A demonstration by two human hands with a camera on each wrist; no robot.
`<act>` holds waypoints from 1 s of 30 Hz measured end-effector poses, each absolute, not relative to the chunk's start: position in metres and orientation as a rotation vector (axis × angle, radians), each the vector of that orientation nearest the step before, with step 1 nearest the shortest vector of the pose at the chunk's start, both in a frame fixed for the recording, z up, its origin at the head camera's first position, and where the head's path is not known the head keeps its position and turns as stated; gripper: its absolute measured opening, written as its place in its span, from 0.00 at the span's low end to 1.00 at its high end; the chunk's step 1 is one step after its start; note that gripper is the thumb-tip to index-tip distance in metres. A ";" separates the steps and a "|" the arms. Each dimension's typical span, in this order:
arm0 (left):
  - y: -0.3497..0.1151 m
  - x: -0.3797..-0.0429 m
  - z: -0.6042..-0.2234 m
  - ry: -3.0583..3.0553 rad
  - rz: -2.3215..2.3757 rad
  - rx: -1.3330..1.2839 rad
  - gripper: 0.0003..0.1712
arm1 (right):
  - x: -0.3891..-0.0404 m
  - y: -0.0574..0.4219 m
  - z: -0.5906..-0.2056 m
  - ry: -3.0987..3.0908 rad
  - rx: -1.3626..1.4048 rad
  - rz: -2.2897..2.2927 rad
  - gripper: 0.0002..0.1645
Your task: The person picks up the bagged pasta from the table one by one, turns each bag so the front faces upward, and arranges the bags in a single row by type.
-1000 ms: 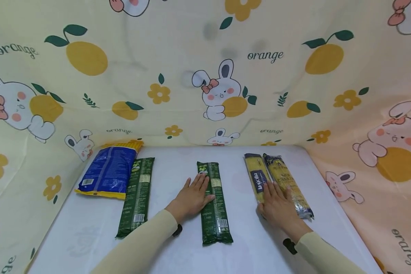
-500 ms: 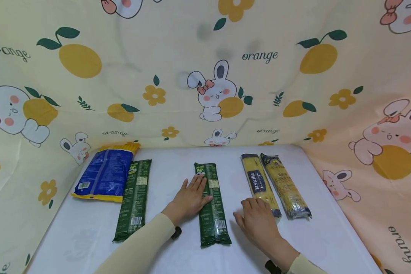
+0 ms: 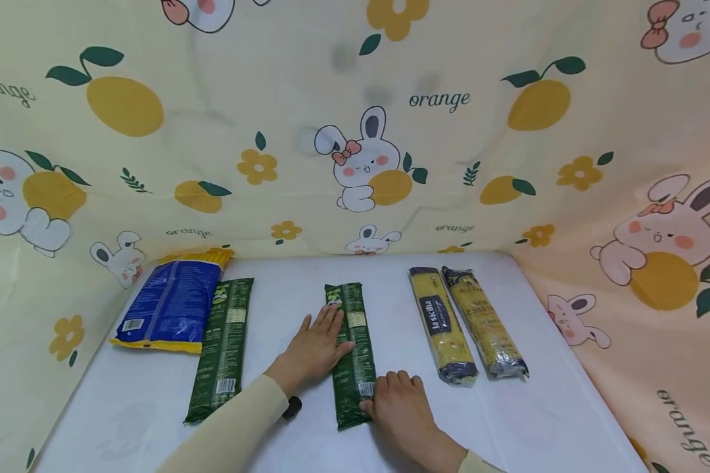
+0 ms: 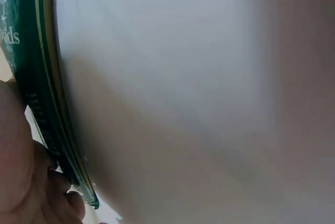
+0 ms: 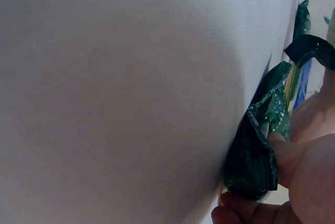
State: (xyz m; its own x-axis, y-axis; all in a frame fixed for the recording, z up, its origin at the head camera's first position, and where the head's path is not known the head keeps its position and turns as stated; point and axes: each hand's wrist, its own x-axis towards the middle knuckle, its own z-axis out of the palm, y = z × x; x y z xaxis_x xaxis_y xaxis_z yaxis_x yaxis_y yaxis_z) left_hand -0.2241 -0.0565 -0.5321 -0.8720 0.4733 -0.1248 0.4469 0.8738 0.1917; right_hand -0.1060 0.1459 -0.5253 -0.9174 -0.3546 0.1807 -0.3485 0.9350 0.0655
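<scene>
Long pale cream sleeves [image 3: 231,424] are worn with a curved black band [image 5: 310,47] at the left wrist [image 3: 283,373].

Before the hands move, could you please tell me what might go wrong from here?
The middle green packet might twist, since the right hand holds only its near end while the left hand rests farther up. Uneven pressure from the two hands could also crease its wrapper. Slid far left, it might bump the left green packet, which lies against the blue bag.
</scene>
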 end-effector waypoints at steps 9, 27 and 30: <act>-0.076 -0.226 -0.530 2.890 0.271 0.651 0.47 | -0.114 0.135 -0.522 -2.922 0.593 -0.026 0.30; -0.048 -0.308 -0.511 3.278 0.095 0.764 0.18 | -0.107 0.154 -0.521 -2.977 0.551 0.039 0.28; -0.044 -0.319 -0.514 3.246 0.092 0.741 0.19 | -0.106 0.153 -0.522 -2.975 0.554 0.047 0.27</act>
